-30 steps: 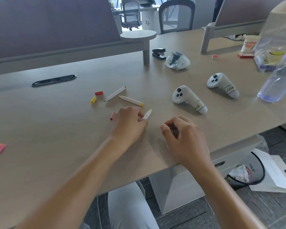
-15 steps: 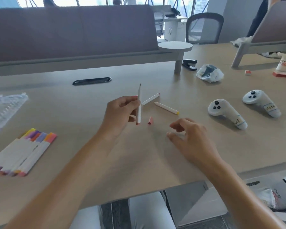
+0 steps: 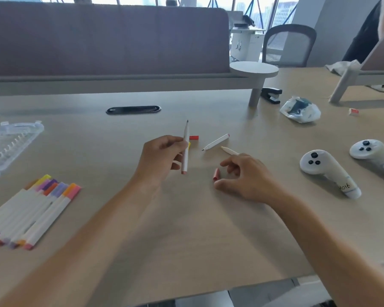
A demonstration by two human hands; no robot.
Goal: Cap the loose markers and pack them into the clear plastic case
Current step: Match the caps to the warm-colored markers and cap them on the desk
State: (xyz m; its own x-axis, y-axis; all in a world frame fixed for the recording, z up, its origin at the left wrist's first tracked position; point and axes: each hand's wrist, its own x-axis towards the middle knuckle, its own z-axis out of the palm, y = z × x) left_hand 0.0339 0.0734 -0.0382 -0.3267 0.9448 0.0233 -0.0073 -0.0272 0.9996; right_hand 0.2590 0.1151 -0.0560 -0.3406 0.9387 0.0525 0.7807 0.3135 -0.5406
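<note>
My left hand (image 3: pixel 162 158) grips an uncapped white marker (image 3: pixel 185 149) upright, tip pointing up, above the desk. My right hand (image 3: pixel 244 176) hovers low over the desk with thumb and fingers curved around a red cap (image 3: pixel 215 173) lying there; I cannot tell if it touches the cap. Two more uncapped white markers (image 3: pixel 215 142) (image 3: pixel 230 150) lie just beyond. A red cap (image 3: pixel 193 137) and a yellow cap (image 3: pixel 189 145) sit behind the held marker. A row of capped markers (image 3: pixel 31 211) lies at the left. The clear plastic case (image 3: pixel 11 140) is open at the far left.
Two white handheld controllers (image 3: pixel 328 171) (image 3: pixel 375 154) lie at the right. Farther back are a black stapler (image 3: pixel 272 95), a crumpled plastic bag (image 3: pixel 299 109), a black cable slot (image 3: pixel 133 109) and a grey divider panel (image 3: pixel 106 41). The desk's front edge is near my arms.
My left hand picked the marker off the desk and raised it upright. My right hand opened and moved to the red cap. The view swung left, bringing the capped markers and case into sight.
</note>
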